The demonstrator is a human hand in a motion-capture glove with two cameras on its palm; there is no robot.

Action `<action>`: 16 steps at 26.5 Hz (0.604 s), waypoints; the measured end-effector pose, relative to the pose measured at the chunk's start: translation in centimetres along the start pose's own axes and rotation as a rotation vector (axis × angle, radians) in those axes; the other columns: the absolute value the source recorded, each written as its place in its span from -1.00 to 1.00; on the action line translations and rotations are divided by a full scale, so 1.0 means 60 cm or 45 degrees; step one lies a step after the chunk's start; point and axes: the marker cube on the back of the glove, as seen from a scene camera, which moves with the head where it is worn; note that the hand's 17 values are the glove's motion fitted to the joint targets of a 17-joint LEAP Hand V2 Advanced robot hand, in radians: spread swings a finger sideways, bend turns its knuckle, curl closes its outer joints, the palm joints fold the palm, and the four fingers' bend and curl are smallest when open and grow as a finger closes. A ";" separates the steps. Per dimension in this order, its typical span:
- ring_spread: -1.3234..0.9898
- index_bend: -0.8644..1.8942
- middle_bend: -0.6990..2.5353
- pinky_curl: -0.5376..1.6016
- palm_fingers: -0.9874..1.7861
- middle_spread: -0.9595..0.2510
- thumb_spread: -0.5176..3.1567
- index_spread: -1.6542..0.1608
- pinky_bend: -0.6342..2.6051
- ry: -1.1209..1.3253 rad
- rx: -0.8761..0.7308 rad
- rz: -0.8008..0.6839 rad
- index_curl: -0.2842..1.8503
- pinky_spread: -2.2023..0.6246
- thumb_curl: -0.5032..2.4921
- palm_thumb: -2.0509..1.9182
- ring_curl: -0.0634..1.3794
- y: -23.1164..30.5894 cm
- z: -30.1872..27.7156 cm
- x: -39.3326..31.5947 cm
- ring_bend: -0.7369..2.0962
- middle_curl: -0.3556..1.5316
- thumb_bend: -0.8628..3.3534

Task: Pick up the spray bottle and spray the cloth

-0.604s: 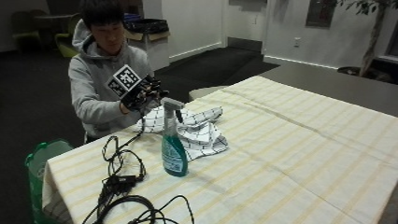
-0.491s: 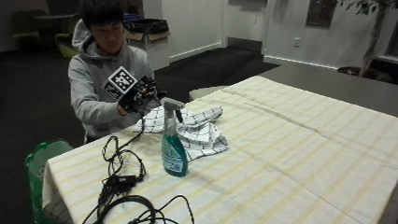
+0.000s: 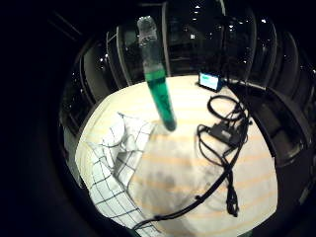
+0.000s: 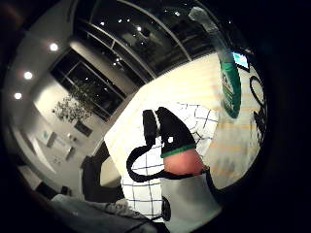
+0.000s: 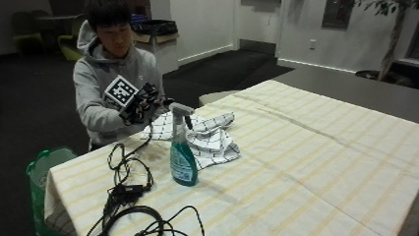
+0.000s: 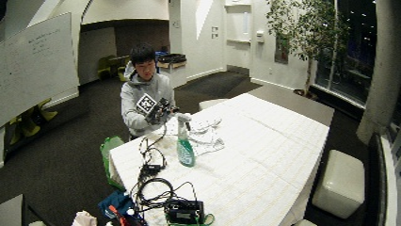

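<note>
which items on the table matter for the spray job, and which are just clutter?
Job items:
spray bottle, upright on the table, not held
checked cloth, crumpled behind the bottle
gloved right hand, raised beside the bottle's trigger head

Just lying about:
black cables and adapter on the striped tablecloth
green bag beside the table
</note>
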 end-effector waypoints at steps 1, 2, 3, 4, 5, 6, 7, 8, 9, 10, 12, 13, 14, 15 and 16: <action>0.17 -0.28 -0.43 -0.29 -0.23 0.51 -0.19 0.43 -0.34 -0.009 0.008 0.010 -0.61 0.73 -0.55 0.27 -0.73 -0.003 0.001 0.003 -0.29 -0.44 -0.52; 0.17 -0.28 -0.43 -0.28 -0.23 0.50 -0.18 0.43 -0.33 -0.021 0.015 0.022 -0.61 0.73 -0.54 0.27 -0.72 -0.006 0.003 0.006 -0.29 -0.43 -0.52; 0.17 -0.28 -0.43 -0.28 -0.24 0.51 -0.18 0.43 -0.33 -0.034 0.017 0.037 -0.61 0.73 -0.54 0.27 -0.71 -0.009 0.005 0.010 -0.28 -0.42 -0.52; 0.17 -0.28 -0.43 -0.28 -0.24 0.51 -0.17 0.43 -0.33 -0.046 0.015 0.051 -0.60 0.73 -0.54 0.28 -0.71 -0.015 0.007 0.015 -0.28 -0.42 -0.53; 0.17 -0.28 -0.42 -0.27 -0.24 0.52 -0.17 0.43 -0.33 -0.058 0.011 0.061 -0.60 0.73 -0.53 0.28 -0.70 -0.023 0.011 0.022 -0.28 -0.41 -0.53; 0.17 -0.28 -0.42 -0.27 -0.24 0.52 -0.16 0.42 -0.33 -0.067 0.008 0.072 -0.60 0.73 -0.53 0.28 -0.70 -0.032 0.015 0.029 -0.28 -0.41 -0.53; 0.17 -0.28 -0.42 -0.27 -0.24 0.52 -0.16 0.42 -0.33 -0.075 0.008 0.089 -0.60 0.73 -0.53 0.29 -0.70 -0.042 0.019 0.036 -0.28 -0.40 -0.53; 0.17 -0.28 -0.42 -0.26 -0.24 0.52 -0.16 0.42 -0.33 -0.083 0.009 0.119 -0.59 0.73 -0.52 0.29 -0.69 -0.051 0.023 0.041 -0.28 -0.40 -0.54; 0.17 -0.28 -0.42 -0.26 -0.25 0.52 -0.15 0.42 -0.33 -0.095 0.012 0.168 -0.59 0.74 -0.52 0.29 -0.69 -0.058 0.026 0.044 -0.27 -0.39 -0.54; 0.17 -0.28 -0.42 -0.26 -0.25 0.52 -0.15 0.42 -0.33 -0.111 0.016 0.236 -0.59 0.74 -0.52 0.29 -0.68 -0.065 0.030 0.046 -0.27 -0.39 -0.54; 0.17 -0.28 -0.42 -0.25 -0.25 0.52 -0.14 0.42 -0.33 -0.149 0.028 0.380 -0.59 0.74 -0.52 0.29 -0.67 -0.076 0.038 0.048 -0.27 -0.38 -0.55; 0.17 -0.28 -0.42 -0.25 -0.25 0.52 -0.14 0.42 -0.33 -0.168 0.039 0.413 -0.58 0.74 -0.51 0.30 -0.67 -0.082 0.043 0.051 -0.26 -0.37 -0.55; 0.17 -0.28 -0.42 -0.25 -0.25 0.52 -0.14 0.42 -0.32 -0.186 0.051 0.409 -0.58 0.74 -0.51 0.30 -0.66 -0.087 0.048 0.055 -0.26 -0.37 -0.55; 0.17 -0.28 -0.41 -0.24 -0.25 0.53 -0.14 0.42 -0.32 -0.203 0.061 0.382 -0.58 0.74 -0.51 0.30 -0.66 -0.092 0.054 0.060 -0.26 -0.37 -0.55; 0.17 -0.28 -0.41 -0.24 -0.25 0.53 -0.14 0.42 -0.32 -0.219 0.066 0.356 -0.58 0.74 -0.50 0.30 -0.65 -0.096 0.059 0.064 -0.26 -0.36 -0.56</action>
